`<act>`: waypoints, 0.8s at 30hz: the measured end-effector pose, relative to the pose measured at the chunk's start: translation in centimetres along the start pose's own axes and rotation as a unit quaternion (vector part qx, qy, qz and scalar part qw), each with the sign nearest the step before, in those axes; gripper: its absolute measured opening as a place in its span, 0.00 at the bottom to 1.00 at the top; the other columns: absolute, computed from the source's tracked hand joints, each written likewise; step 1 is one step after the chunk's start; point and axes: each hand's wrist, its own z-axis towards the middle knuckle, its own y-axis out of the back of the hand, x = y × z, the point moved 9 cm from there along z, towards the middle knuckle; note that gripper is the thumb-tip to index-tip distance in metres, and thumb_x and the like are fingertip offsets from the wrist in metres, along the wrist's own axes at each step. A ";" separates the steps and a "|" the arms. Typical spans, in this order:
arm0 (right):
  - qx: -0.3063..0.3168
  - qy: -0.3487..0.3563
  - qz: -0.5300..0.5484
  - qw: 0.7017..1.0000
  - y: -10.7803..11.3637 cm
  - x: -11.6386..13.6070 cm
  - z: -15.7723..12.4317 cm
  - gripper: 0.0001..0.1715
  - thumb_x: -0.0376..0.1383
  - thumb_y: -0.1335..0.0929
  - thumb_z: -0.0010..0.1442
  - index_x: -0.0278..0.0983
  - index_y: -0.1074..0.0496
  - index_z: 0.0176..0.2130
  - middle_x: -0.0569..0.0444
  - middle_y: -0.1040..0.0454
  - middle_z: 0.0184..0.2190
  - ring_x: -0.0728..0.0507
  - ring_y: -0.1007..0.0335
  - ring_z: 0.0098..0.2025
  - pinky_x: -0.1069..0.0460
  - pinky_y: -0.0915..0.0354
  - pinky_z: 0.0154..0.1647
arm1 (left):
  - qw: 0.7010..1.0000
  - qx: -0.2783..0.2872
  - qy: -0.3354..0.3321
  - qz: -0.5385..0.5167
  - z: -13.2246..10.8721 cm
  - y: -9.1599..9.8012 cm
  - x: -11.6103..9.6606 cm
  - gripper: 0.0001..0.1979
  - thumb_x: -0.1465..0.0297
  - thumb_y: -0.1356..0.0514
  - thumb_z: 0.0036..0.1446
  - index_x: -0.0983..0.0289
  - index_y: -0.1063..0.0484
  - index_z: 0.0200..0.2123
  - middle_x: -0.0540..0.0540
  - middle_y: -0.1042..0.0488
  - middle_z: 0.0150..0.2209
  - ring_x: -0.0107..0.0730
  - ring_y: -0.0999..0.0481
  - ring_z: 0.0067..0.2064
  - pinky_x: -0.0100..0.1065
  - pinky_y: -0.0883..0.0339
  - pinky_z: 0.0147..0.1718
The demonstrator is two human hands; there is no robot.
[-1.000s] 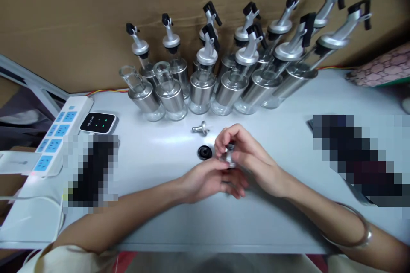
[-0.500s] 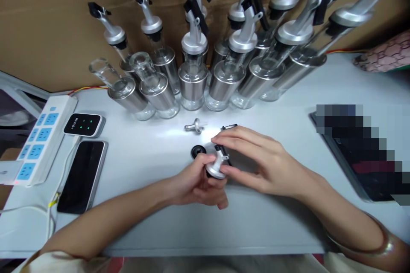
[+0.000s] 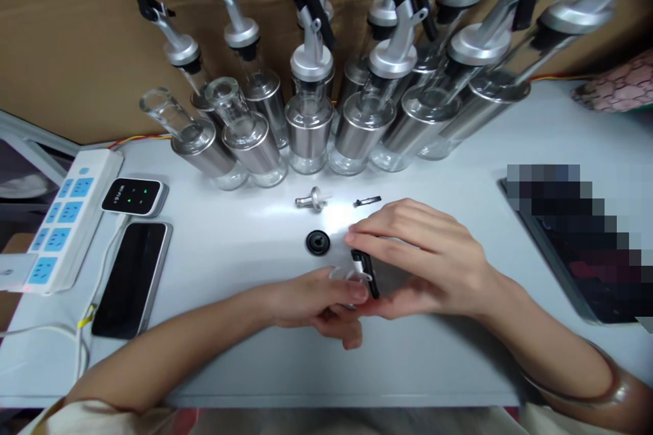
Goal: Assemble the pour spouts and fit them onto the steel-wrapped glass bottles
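My left hand and my right hand meet over the white table and together grip a small silver pourer spout with a black flap. The left fingers close on its silver base, while the right fingers pinch its black end. Just beyond the hands lie a black rubber ring, a loose silver spout piece and a thin black clip.
Several glass-and-steel dispenser bottles stand in rows at the back, two at the left without tops. A power strip, a small black device and a phone lie at the left. A blurred dark object lies at right.
The hands have dropped a little toward me with the spout. The right fingers slid off the thin black clip, which lies uncovered on the table.
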 end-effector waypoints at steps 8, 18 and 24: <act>-0.012 0.014 -0.080 0.997 -0.5 0.6 0.1 0.26 0.50 0.45 0.68 0.32 0.32 0.43 0.47 0.25 0.30 0.43 0.32 0.32 0.48 0.35 0.34 | 0.998 0.009 -0.054 0.000 0.1 -0.3 -0.6 0.33 0.42 0.41 0.48 0.59 0.52 0.13 0.40 0.52 0.07 0.19 0.53 0.13 0.33 0.42 0.26; -0.018 0.037 -0.125 0.991 -0.7 1.5 0.3 0.34 0.45 0.53 0.71 0.32 0.30 0.34 0.47 0.28 0.23 0.43 0.40 0.26 0.47 0.41 0.30 | 0.996 0.090 -0.012 0.016 0.3 -2.1 -0.2 0.34 0.40 0.43 0.48 0.59 0.53 0.12 0.41 0.52 0.07 0.20 0.54 0.12 0.34 0.41 0.24; -0.015 0.047 -0.141 0.989 -0.8 1.9 0.3 0.34 0.42 0.53 0.72 0.30 0.29 0.33 0.48 0.29 0.21 0.43 0.41 0.26 0.48 0.43 0.28 | 0.991 0.132 0.022 0.005 0.3 -2.7 0.2 0.34 0.40 0.43 0.48 0.59 0.52 0.11 0.42 0.51 0.07 0.21 0.53 0.12 0.35 0.41 0.26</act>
